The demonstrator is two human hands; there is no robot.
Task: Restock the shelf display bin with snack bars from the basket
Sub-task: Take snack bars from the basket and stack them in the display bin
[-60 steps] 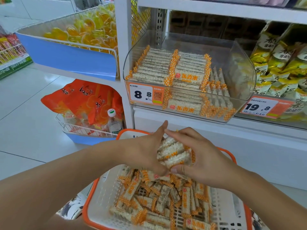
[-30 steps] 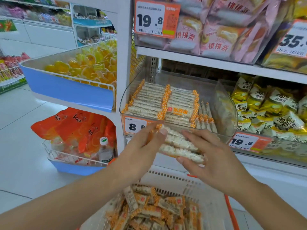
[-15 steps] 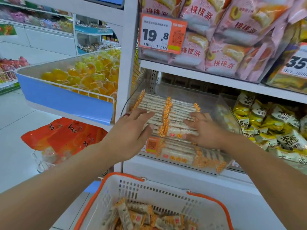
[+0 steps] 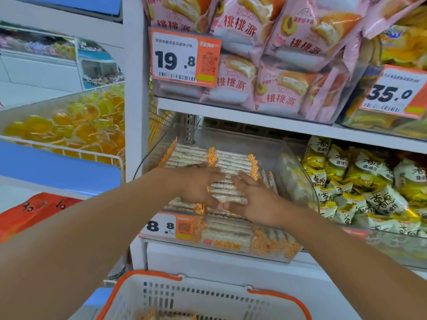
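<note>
Both hands (left hand (image 4: 198, 186), right hand (image 4: 258, 203)) flat on snack bars (image 4: 227, 191) in bin (image 4: 298, 181)

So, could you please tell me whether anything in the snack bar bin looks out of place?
Mostly tidy. Most snack bars lie flat in rows in the clear bin, but a few bars at the right stand on edge. Both hands, left hand and right hand, rest on the bars.

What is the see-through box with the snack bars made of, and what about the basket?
The display bin looks like clear hard plastic: you see the snack bars through its glossy, curved wall. The basket looks like white moulded plastic with rows of slots and an orange rim, matte rather than shiny.
</note>
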